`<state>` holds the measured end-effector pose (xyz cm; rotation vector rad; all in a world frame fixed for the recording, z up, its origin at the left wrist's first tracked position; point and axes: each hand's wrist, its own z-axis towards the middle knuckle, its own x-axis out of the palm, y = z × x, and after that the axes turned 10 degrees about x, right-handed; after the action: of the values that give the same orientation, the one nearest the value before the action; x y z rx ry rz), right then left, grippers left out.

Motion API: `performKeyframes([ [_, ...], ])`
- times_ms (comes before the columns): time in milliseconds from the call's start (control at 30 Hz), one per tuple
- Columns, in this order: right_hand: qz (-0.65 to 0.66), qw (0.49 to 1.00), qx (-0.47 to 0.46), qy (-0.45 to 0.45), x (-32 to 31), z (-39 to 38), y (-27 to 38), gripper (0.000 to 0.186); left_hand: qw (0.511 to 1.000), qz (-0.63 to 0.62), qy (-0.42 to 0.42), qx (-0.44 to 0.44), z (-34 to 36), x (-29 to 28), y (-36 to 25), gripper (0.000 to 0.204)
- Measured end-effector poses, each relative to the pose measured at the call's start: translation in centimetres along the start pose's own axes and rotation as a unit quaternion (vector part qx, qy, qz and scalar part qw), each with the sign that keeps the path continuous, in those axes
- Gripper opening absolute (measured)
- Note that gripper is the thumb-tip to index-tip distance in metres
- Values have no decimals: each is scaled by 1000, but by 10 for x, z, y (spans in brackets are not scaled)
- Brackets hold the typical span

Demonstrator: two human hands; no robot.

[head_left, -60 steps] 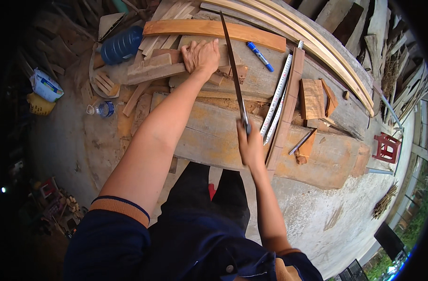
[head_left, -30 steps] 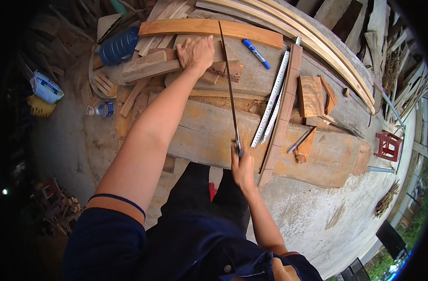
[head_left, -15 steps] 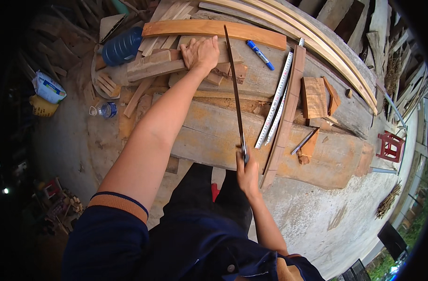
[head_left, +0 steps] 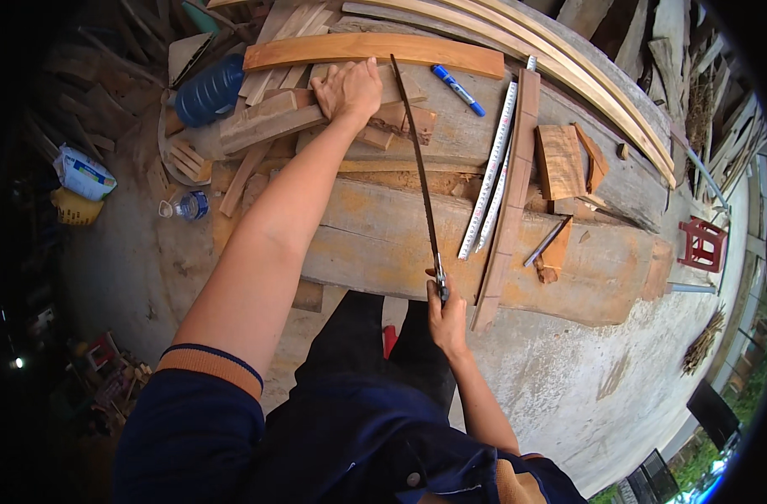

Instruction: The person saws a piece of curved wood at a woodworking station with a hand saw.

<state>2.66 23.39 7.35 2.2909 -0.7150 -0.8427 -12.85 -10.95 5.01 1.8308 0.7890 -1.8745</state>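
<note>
My left hand leans on a length of pale wood lying across the bench, its fingers curled over the far edge. In my right hand, closed round the handle, is a handsaw with a long narrow dark blade. The blade points away from me and crosses the wood's right end, just right of my left hand; whether its teeth sit in a cut is too small to tell. A reddish-brown board, slightly curved, lies beyond my left hand.
Right of the saw lie a folding rule, a marked brown strip, a blue marker, a square block and a pencil on an offcut. A blue water jug stands left. A red stool is far right.
The saw and my right hand have drawn slightly back toward me. My left hand stays on the wood. The whole view has shifted a little.
</note>
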Motion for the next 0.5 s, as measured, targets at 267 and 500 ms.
performKeyframes([
  [267, 42, 995, -83, -35, 8, 100, 86, 24, 999, -10, -22, 27, 8, 5, -4, 58],
  [500, 32, 999, -26, -27, 9, 3, -1, 23, 1000, 4, -15, -1, 5, 1, 0, 59],
])
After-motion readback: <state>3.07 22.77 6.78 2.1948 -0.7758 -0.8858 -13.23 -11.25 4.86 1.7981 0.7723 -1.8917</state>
